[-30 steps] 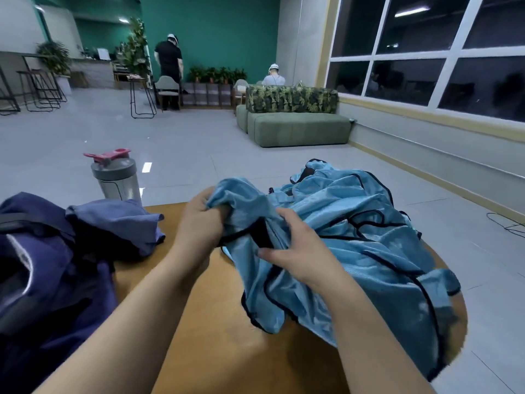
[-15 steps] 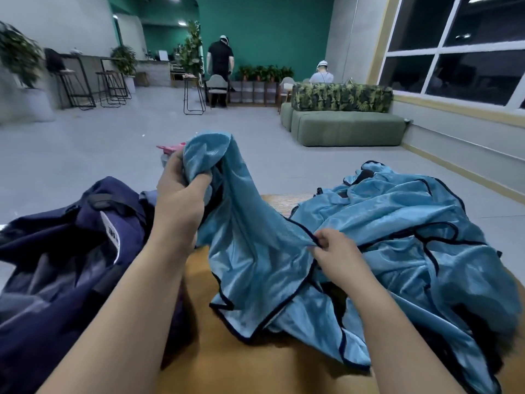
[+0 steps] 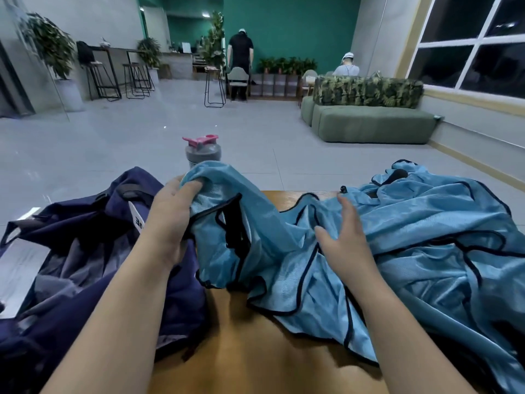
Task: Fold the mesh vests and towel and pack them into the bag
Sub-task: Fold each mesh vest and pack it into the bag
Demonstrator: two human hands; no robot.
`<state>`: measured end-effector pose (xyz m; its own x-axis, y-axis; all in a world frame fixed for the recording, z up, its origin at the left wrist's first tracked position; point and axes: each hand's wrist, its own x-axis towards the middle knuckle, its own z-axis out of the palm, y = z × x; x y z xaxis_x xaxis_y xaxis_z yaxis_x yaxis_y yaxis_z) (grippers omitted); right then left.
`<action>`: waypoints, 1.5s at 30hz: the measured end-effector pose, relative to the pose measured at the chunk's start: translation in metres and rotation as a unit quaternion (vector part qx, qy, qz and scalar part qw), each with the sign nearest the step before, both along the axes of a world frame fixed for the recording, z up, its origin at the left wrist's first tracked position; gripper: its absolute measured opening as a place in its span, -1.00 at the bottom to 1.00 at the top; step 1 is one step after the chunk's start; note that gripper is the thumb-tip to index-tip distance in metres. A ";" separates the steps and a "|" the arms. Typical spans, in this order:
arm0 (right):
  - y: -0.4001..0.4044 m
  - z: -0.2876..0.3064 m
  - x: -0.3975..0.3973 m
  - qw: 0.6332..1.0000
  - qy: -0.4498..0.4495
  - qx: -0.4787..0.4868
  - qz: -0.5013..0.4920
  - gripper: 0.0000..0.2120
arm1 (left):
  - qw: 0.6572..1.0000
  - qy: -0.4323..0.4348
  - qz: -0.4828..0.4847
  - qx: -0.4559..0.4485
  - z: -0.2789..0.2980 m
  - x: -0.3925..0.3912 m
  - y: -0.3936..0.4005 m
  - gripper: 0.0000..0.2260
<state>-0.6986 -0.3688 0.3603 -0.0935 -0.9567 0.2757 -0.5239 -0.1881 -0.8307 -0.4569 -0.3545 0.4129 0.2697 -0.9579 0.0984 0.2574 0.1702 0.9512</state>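
Note:
A light blue mesh vest [image 3: 272, 251] with black trim hangs from my left hand [image 3: 170, 220], which grips its bunched top edge above the table. My right hand [image 3: 345, 240] hovers over the vest's middle with its fingers spread, holding nothing. More blue mesh vests [image 3: 443, 237] lie in a crumpled heap on the right side of the wooden table [image 3: 255, 356]. The dark navy bag [image 3: 71, 265] sits open on the left, under my left forearm. I cannot pick out the towel.
A grey shaker bottle [image 3: 203, 152] with a pink lid stands behind the vest at the table's far edge. Beyond is grey floor, a green sofa [image 3: 372, 123] at the right, bar stools and two people far back.
My left hand lowered the vest's top edge from high up to just above the bag. My right hand let go of the trim and opened its fingers.

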 end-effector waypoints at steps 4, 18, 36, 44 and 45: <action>0.012 0.005 0.022 0.983 -0.046 0.024 0.174 -0.45 | 0.985 0.071 -0.150 0.048 -0.005 -0.008 0.011 -0.74; 0.007 0.006 0.021 0.987 -0.150 -0.048 0.003 -0.79 | 0.992 -0.015 -0.112 -0.053 -0.021 0.008 0.017 -0.67; 0.010 0.050 0.010 0.957 -0.251 -0.097 0.112 -0.68 | 0.971 0.114 -0.095 -0.187 0.015 -0.002 0.053 -0.71; 0.023 0.065 0.030 0.989 -0.008 -0.061 0.133 -0.07 | 0.966 0.039 -0.079 -0.244 0.028 -0.004 0.076 -0.47; 0.026 0.063 0.029 0.988 -0.015 -0.072 0.132 -0.08 | 0.971 0.026 -0.058 -0.232 0.028 -0.003 0.080 -0.48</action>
<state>-0.6696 -0.3430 0.4234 0.1440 -0.8998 0.4119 -0.4159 -0.4327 -0.7999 -0.4595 -0.2746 0.4414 0.1797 -0.8380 0.5153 0.3459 0.5442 0.7644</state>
